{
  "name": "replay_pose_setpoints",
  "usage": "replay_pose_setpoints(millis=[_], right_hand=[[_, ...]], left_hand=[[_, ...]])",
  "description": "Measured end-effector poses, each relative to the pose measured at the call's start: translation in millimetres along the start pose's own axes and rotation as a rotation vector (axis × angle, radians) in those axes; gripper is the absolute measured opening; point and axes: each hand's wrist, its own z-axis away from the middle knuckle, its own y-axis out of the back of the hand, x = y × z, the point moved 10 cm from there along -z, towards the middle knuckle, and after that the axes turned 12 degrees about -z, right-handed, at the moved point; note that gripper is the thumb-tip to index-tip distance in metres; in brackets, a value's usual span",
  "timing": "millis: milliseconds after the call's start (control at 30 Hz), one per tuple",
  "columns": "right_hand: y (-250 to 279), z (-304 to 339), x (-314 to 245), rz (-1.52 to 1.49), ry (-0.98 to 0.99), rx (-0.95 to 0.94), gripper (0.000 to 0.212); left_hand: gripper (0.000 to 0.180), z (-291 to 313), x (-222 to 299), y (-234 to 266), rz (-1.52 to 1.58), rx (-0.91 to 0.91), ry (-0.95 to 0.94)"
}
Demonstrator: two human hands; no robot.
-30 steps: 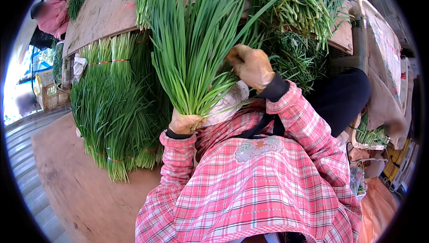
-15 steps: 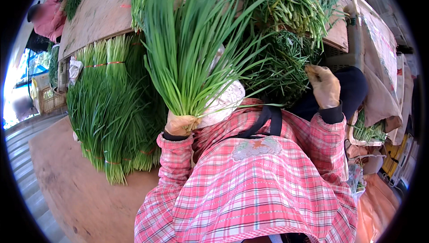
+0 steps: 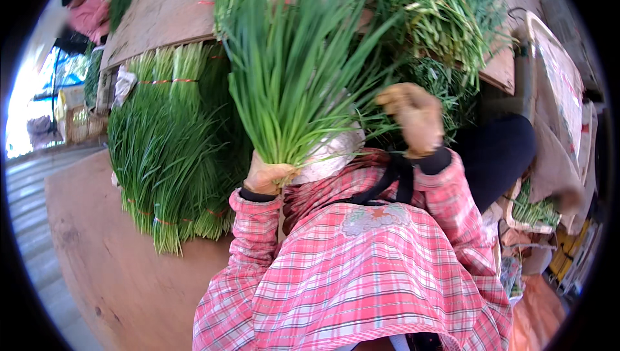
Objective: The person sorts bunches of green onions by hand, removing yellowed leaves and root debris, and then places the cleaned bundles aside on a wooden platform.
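My left hand point(image 3: 266, 175), in a thin pale glove, is closed around the base of a large bunch of garlic chives point(image 3: 284, 105). The green leaves fan upward, and a few stray out to the right. My right hand point(image 3: 416, 118), also gloved, is beside the bunch's right side, near the stray leaves. Its fingers are bent and smeared by motion, so whether they pinch a leaf cannot be made out. A white cloth point(image 3: 332, 154) lies behind the bunch's base, on my lap.
Tied chive bundles point(image 3: 161, 157) are stacked at left on a wooden board point(image 3: 129, 273). Loose chives point(image 3: 439, 15) are heaped on the far table point(image 3: 161, 2), with more greens point(image 3: 439, 80) below. Crates point(image 3: 549, 60) stand at right. A person in pink point(image 3: 90, 9) is at far left.
My right hand has moved left, from over the lower greens to the right side of the bunch. My left hand still grips the chives. The whole view has shifted slightly.
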Motion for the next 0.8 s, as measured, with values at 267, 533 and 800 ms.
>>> replay_pose_setpoints(millis=[267,533,800], right_hand=[[-1.1,12.5,-56.0,0.812,0.46,-0.2,0.028],[-160.0,17.8,-137.2,0.856,0.789,-0.382,0.035],[-119.3,-13.6,-98.1,0.169,0.385,-0.29,0.019]], left_hand=[[0.046,2.2,4.2,-3.5,-0.057,0.042,0.02],[0.055,4.8,17.8,-13.0,-0.295,0.135,-0.081],[0.054,7.7,20.9,-11.8,-0.315,0.144,-0.027]])
